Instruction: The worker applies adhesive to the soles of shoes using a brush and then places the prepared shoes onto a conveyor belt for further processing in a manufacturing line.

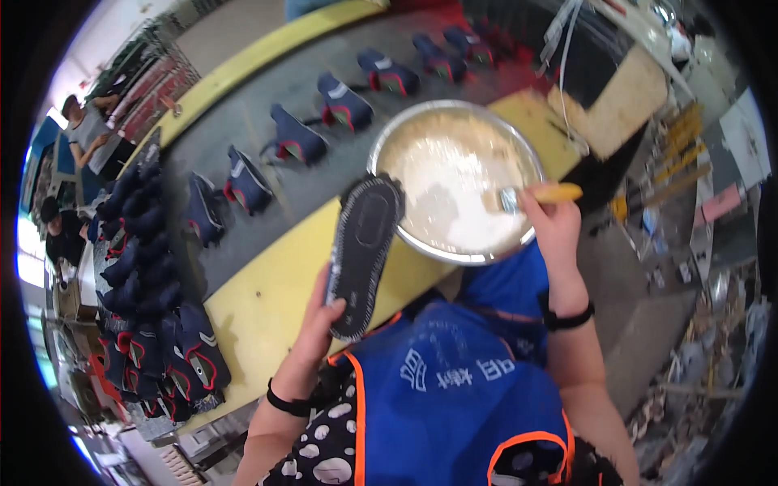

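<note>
My left hand (314, 326) is closed around a dark shoe upper (366, 251), its black stitched underside turned up toward me. The toe end of the upper overlaps the left rim of a wide metal bowl (454, 105) in this view. White, creamy liquid (446, 202) covers the inside of the bowl, with paler tan residue along its wall. Over the right side of the bowl, my right hand (555, 231) grips a brush (563, 193) by its yellow handle. The bristles point left, at the white liquid; whether they touch it, I cannot tell.
Beyond the bowl, several navy shoe uppers with red trim (296, 136) stand in a row on a dark conveyor belt (235, 121) with yellow edges (259, 304). More uppers (162, 356) are heaped at left. Two people (89, 138) are at far left. A cluttered rack (681, 162) stands right.
</note>
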Demonstrator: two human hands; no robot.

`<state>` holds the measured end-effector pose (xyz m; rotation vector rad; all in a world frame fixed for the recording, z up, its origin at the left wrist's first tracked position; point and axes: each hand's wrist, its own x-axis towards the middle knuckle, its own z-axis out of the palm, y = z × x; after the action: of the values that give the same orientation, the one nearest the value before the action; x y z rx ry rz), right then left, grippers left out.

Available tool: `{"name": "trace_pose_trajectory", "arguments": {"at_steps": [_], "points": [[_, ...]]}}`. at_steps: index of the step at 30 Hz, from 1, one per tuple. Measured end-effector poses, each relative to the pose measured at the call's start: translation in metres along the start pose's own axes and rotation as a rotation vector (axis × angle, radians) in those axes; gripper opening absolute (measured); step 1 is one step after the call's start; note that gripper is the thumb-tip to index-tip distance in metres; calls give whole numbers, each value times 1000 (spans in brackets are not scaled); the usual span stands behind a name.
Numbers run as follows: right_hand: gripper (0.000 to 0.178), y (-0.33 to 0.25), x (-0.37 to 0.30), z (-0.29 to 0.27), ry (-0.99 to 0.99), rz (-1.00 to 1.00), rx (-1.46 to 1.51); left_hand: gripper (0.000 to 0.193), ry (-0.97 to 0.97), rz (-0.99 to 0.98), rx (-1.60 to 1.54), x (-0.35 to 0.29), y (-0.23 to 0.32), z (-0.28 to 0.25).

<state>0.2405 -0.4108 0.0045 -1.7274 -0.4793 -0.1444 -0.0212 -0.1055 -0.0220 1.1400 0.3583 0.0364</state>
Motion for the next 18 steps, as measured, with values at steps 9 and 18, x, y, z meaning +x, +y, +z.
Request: {"name": "trace_pose_trajectory", "arguments": {"at_steps": [9,18], "points": [[27,0,10,60,-264,10,-553,91,-40,45,257,9,23,23],[16,-21,8,49,-43,-161,-312,84,-150,-108,227,31,45,9]]}}
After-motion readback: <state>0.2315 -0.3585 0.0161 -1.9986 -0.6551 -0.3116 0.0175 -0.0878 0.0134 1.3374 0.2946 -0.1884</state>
